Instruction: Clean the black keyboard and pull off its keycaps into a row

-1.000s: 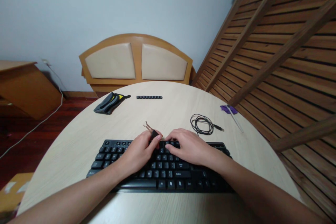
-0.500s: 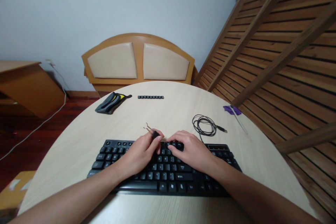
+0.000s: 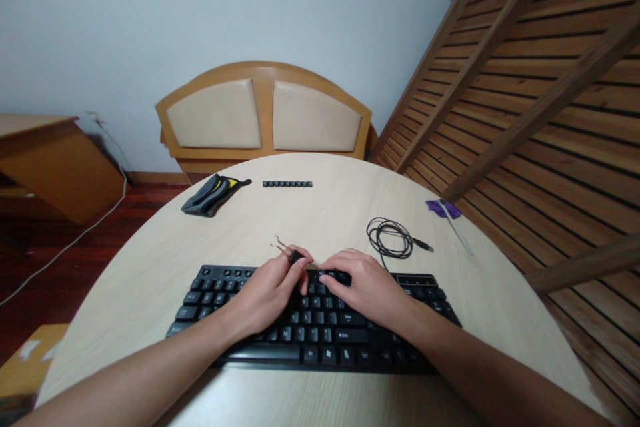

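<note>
A black keyboard (image 3: 345, 337) lies across the near side of the table. My left hand (image 3: 273, 283) rests over its upper middle, closed round a keycap puller (image 3: 295, 256). The puller has a short black handle, and two thin wire prongs stick out to the upper left; a thin wire also shows on the right side, toward the keys. Over the function-key row, my right hand (image 3: 357, 280) is closed, thumb and forefinger curled about the keys there. What lies between those fingertips is too small to make out. Several key positions at the keyboard's top left have no caps.
A row of loose black keycaps (image 3: 287, 184) sits at the table's far side, beside a grey and black pouch (image 3: 213, 197) with yellow trim. A coiled USB cable (image 3: 393, 239) lies right of centre. Farther right is a purple cloth (image 3: 443, 208) with a thin pale stick (image 3: 457, 230).
The puller in my left hand has tilted slightly, its prongs swinging a little to the left and lower. My right hand has hardly moved.
</note>
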Motion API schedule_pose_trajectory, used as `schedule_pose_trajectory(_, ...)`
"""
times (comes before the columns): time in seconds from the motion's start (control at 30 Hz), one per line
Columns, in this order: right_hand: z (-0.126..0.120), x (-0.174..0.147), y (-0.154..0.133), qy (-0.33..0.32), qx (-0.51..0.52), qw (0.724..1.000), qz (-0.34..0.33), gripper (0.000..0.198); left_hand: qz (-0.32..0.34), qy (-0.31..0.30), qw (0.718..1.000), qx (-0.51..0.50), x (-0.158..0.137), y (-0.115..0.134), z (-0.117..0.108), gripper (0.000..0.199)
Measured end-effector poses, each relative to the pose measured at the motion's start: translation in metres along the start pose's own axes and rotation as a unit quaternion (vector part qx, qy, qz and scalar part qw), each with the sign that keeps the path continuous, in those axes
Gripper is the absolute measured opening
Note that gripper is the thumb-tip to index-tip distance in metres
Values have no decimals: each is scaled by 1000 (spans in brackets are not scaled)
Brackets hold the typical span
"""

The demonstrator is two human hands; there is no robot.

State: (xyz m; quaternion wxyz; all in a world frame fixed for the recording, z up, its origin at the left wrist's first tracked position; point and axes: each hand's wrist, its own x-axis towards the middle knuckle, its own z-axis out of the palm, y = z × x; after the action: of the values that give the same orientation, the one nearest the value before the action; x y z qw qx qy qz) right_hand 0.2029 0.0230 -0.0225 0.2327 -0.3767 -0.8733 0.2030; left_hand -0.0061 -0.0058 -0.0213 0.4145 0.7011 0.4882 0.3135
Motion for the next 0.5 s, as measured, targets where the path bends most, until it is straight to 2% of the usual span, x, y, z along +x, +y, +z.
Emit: schedule_pose_trajectory(0.5,2,-3,-1,-2,-20,1000,-8,17,2,-1,1000,-29,-1,-1,1,31)
